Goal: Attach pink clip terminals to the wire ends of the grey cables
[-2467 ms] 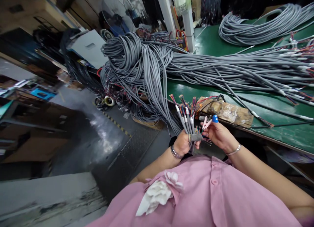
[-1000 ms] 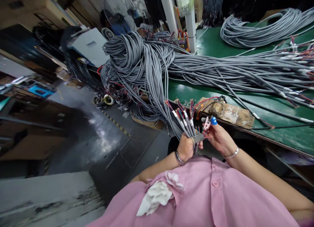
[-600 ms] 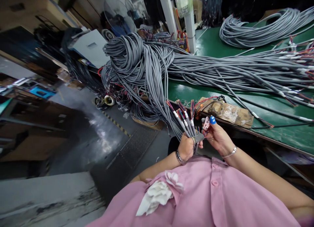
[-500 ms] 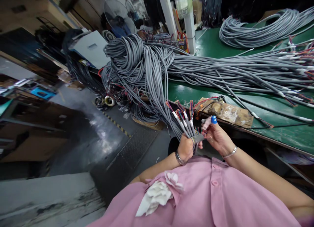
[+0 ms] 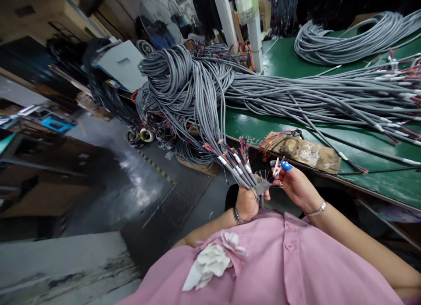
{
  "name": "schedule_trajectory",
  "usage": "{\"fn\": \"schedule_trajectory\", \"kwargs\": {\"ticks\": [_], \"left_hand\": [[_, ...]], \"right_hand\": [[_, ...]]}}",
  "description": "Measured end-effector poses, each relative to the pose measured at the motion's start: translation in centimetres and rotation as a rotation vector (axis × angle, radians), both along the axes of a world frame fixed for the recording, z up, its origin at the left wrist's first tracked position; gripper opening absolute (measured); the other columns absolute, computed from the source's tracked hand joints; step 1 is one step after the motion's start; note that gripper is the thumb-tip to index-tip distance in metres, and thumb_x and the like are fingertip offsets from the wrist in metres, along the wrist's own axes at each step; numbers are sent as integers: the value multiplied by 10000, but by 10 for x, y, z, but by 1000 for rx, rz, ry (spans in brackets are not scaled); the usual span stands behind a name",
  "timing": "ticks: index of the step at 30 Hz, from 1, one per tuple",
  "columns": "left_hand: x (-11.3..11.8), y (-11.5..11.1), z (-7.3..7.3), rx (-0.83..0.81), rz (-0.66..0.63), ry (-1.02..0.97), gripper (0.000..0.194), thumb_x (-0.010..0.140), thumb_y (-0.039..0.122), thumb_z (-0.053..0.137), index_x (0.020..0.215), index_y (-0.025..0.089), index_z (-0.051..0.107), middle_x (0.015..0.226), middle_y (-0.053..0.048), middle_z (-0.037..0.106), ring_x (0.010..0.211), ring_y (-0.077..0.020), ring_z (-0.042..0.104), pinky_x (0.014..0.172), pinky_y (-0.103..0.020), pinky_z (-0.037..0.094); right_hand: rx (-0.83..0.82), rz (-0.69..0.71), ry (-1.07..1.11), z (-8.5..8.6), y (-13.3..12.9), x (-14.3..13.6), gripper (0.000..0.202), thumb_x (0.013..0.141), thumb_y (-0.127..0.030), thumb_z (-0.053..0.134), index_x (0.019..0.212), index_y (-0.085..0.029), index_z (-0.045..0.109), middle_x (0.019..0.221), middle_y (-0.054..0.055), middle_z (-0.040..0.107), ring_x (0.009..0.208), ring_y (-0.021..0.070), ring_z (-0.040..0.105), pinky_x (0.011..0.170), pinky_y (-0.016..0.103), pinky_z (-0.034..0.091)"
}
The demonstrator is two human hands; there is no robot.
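A bundle of grey cables (image 5: 242, 177) tips further left than half a second earlier, the left hand (image 5: 247, 202) shifting slightly with it. That hand is clamped around the bundle, a grey cover (image 5: 260, 187) on its thumb, in front of a pink shirt (image 5: 259, 248) at the near side of the green desk (image 5: 279, 62). Apart from it but close by on the right, the right hand (image 5: 296, 184), one digit capped in blue, pinches a small pink tool (image 5: 276, 169) beside fine coloured wires (image 5: 262, 177); whether they touch is unclear. Beyond, a heap of grey cables (image 5: 205, 90) stretches right across the desk, past a worn wooden block (image 5: 315, 155) near its edge.
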State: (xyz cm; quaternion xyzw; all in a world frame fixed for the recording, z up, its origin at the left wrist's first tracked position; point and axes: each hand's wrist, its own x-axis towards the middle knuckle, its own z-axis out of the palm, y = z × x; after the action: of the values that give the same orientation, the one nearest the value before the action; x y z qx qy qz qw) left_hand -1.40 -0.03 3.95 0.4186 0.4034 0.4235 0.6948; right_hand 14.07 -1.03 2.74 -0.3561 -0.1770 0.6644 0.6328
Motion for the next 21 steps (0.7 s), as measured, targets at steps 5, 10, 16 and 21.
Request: {"fn": "schedule_trajectory", "kwargs": {"ticks": [5,10,16,21], "left_hand": [[5,1,3,12,24,20,293,717,373,702,570,145,590,503,-2,561,484,-115,542,480,-233,421],[9,2,0,7,26,18,264,712,349,712,585,141,611,506,-5,571,456,-111,528,454,-232,404],[12,1,-4,0,43,20,250,682,333,736,580,141,612,490,2,563,439,-111,522,464,-242,436],[11,0,-4,21,29,47,281,690,356,733,560,139,611,490,-2,565,453,-107,528,479,-236,444]], "right_hand": [[46,-22,-51,-1,0,-3,317,828,-495,644,781,-186,695,733,31,652,622,129,557,610,276,464],[2,-6,25,-1,6,-5,410,738,-590,693,786,-184,718,744,38,677,604,129,574,606,283,487],[-55,-85,131,-5,13,-8,366,673,-536,776,779,-193,708,716,4,686,554,101,557,534,246,456],[-71,-80,138,-5,10,-9,379,693,-568,745,790,-205,690,746,11,688,585,116,574,548,250,470]]}}
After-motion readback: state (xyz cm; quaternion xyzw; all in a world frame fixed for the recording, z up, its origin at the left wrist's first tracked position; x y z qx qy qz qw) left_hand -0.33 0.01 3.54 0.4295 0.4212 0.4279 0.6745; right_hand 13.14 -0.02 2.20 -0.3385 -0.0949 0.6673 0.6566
